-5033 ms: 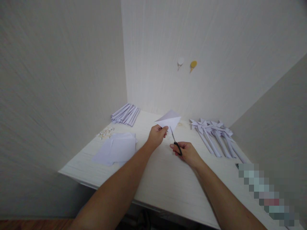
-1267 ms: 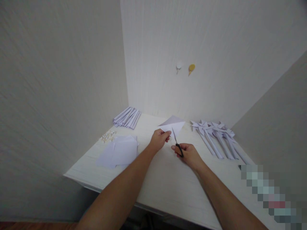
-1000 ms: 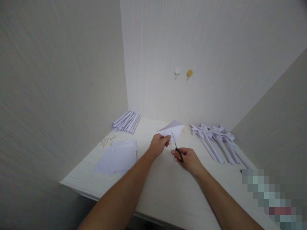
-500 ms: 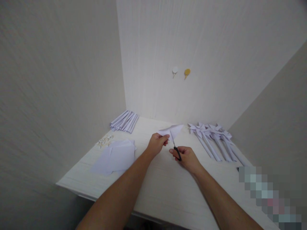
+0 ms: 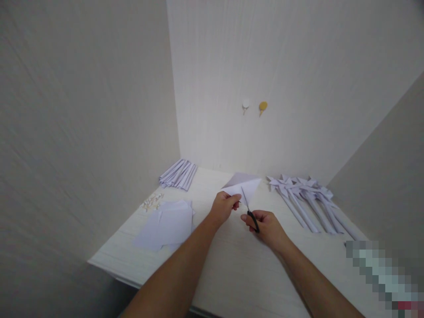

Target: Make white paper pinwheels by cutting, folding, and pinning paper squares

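My left hand (image 5: 226, 207) pinches the near edge of a folded sheet of white paper (image 5: 253, 187) between thumb and fingers, holding it above the table. In my right hand (image 5: 263, 224) is a pair of scissors (image 5: 252, 220) with black handles, the fingers closed round them. The scissors' blades point away from me and lie against the paper, just right of my left thumb. Whether the blades are parted I cannot make out.
A stack of white paper sheets (image 5: 175, 223) lies on the left of the table (image 5: 232, 265), with small pale pieces (image 5: 152, 202) beside it. Rolled paper tubes (image 5: 179, 174) sit at the back left. Several paper pinwheels (image 5: 298, 194) lie at right. Two hooks (image 5: 263, 106) hang on the back wall.
The paper has opened out more, its far part now standing up behind the blades. Both hands keep their grips. The whole view has shifted slightly, moving everything right and down.
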`<state>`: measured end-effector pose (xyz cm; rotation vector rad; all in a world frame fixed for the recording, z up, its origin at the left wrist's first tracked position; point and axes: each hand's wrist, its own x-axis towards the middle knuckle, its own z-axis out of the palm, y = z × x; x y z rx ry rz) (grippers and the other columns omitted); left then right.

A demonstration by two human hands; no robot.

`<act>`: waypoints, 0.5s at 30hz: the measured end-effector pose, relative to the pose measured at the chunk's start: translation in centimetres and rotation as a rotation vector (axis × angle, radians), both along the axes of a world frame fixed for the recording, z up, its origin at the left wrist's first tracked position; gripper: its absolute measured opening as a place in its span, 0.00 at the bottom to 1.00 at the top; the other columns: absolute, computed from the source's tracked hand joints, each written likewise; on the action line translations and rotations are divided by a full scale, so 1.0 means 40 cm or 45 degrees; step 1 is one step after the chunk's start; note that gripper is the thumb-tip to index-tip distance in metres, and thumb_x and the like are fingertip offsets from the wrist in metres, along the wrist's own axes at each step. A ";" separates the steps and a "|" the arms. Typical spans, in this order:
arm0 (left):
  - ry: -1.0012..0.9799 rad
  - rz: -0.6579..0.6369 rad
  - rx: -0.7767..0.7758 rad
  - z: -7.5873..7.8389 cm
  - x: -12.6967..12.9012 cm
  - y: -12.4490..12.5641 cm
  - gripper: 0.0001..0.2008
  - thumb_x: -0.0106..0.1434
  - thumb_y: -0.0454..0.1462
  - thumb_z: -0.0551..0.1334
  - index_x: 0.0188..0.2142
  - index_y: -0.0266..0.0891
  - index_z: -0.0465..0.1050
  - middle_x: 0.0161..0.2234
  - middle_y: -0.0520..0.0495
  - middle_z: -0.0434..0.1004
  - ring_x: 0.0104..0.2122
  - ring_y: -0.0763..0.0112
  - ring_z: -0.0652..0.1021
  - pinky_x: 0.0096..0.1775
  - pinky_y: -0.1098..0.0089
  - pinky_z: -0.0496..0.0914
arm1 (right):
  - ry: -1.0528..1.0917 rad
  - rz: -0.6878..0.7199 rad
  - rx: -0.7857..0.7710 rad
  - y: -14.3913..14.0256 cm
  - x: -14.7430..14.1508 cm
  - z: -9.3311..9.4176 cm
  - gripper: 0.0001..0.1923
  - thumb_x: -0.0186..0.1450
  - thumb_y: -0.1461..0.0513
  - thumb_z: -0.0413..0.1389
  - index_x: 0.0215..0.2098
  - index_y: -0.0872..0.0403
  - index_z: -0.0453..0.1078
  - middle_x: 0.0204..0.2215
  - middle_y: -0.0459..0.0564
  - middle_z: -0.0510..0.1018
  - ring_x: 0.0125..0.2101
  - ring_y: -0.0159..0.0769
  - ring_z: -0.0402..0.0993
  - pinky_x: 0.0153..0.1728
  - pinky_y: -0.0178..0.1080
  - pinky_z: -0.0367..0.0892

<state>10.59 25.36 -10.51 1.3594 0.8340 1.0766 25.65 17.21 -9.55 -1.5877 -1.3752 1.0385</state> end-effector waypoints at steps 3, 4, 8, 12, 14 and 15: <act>-0.038 0.017 -0.010 0.007 0.000 -0.004 0.18 0.62 0.43 0.67 0.20 0.38 0.70 0.17 0.55 0.69 0.19 0.75 0.69 0.27 0.70 0.65 | -0.007 0.000 0.004 0.000 0.000 0.001 0.28 0.49 0.39 0.67 0.17 0.53 0.69 0.15 0.44 0.68 0.17 0.28 0.54 0.20 0.36 0.48; -0.047 0.024 -0.014 0.009 0.000 -0.005 0.17 0.60 0.43 0.66 0.19 0.38 0.70 0.17 0.53 0.69 0.19 0.75 0.69 0.27 0.70 0.64 | -0.011 -0.002 0.003 0.000 0.000 0.001 0.28 0.49 0.39 0.67 0.17 0.53 0.69 0.15 0.44 0.68 0.18 0.28 0.54 0.21 0.36 0.48; -0.050 0.074 -0.013 0.016 0.001 -0.011 0.17 0.55 0.45 0.66 0.17 0.38 0.71 0.16 0.51 0.70 0.19 0.73 0.69 0.26 0.69 0.64 | -0.023 -0.012 0.006 0.001 0.001 0.000 0.29 0.49 0.38 0.67 0.16 0.53 0.68 0.15 0.44 0.68 0.18 0.29 0.56 0.21 0.37 0.49; -0.046 0.284 0.031 0.018 -0.006 -0.010 0.17 0.55 0.47 0.67 0.19 0.39 0.69 0.17 0.53 0.68 0.19 0.73 0.67 0.25 0.70 0.62 | -0.030 -0.023 0.020 0.000 0.000 0.000 0.29 0.49 0.38 0.66 0.16 0.53 0.68 0.14 0.45 0.68 0.18 0.29 0.56 0.21 0.37 0.50; -0.065 0.485 0.065 0.020 -0.016 -0.005 0.16 0.56 0.48 0.68 0.26 0.40 0.70 0.21 0.54 0.68 0.22 0.73 0.69 0.28 0.71 0.63 | -0.027 -0.027 0.017 -0.001 0.000 0.000 0.29 0.49 0.38 0.66 0.17 0.53 0.68 0.15 0.45 0.69 0.18 0.29 0.56 0.21 0.37 0.49; -0.080 0.588 0.086 0.022 -0.022 -0.002 0.15 0.55 0.47 0.70 0.31 0.40 0.71 0.25 0.54 0.70 0.26 0.73 0.70 0.31 0.71 0.65 | -0.025 -0.025 0.012 -0.001 0.000 -0.001 0.29 0.50 0.38 0.66 0.17 0.53 0.68 0.15 0.45 0.69 0.17 0.29 0.56 0.20 0.37 0.49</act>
